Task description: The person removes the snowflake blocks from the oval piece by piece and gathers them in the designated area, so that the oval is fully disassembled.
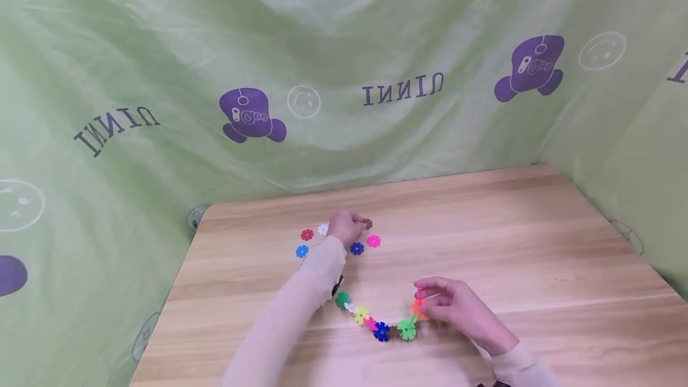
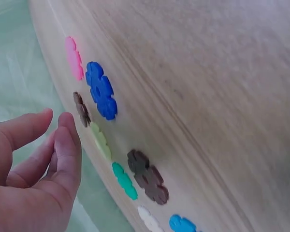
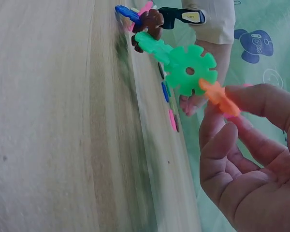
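My left hand (image 1: 344,227): thumb and fingertips parted, holding nothing, beside brown disc (image 2: 81,109) | my right hand (image 1: 462,310): pinching orange disc (image 3: 220,97) | chain (image 1: 381,331): curves leftward from it

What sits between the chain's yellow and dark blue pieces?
A pink piece links the yellow piece to the dark blue piece, as the head view shows.
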The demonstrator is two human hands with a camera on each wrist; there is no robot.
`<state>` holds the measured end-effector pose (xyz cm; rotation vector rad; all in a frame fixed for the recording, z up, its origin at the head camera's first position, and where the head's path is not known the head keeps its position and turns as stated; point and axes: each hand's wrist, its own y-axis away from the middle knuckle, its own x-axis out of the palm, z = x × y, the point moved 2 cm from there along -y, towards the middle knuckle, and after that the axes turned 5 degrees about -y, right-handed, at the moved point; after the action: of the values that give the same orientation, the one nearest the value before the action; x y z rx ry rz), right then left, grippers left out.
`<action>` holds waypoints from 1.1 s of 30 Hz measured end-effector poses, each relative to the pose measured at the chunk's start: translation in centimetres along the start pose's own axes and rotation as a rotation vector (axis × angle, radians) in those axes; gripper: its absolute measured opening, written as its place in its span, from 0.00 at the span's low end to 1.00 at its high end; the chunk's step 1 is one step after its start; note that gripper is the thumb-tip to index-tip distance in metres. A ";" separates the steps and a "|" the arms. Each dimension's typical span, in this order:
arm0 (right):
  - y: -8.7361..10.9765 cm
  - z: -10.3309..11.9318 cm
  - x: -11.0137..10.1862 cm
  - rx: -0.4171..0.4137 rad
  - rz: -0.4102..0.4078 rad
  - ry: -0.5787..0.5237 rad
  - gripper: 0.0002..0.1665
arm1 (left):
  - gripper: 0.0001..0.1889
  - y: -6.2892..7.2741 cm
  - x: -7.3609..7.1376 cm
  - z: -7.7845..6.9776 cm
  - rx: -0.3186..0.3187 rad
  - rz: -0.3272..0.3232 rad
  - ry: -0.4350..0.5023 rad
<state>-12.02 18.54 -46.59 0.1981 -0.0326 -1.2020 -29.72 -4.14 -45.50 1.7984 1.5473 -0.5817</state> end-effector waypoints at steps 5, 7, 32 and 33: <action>-0.2 0.1 -0.1 0.013 -0.019 0.029 0.31 | 0.13 0.9 -0.4 -0.3 0.053 0.059 0.022; -0.3 0.3 -0.3 0.015 -0.035 0.049 0.30 | 0.13 1.7 -0.4 -0.8 0.110 0.138 0.027; -0.3 0.7 -0.1 0.050 -0.242 0.059 0.16 | 0.18 10.8 4.8 -3.7 0.269 0.492 0.265; -0.2 0.7 0.0 0.052 -0.239 0.054 0.16 | 0.17 10.9 4.8 -3.6 0.266 0.482 0.269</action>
<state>-12.31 18.35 -45.97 0.2856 0.0075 -1.4344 -18.50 1.17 -44.30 2.4330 1.1652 -0.3292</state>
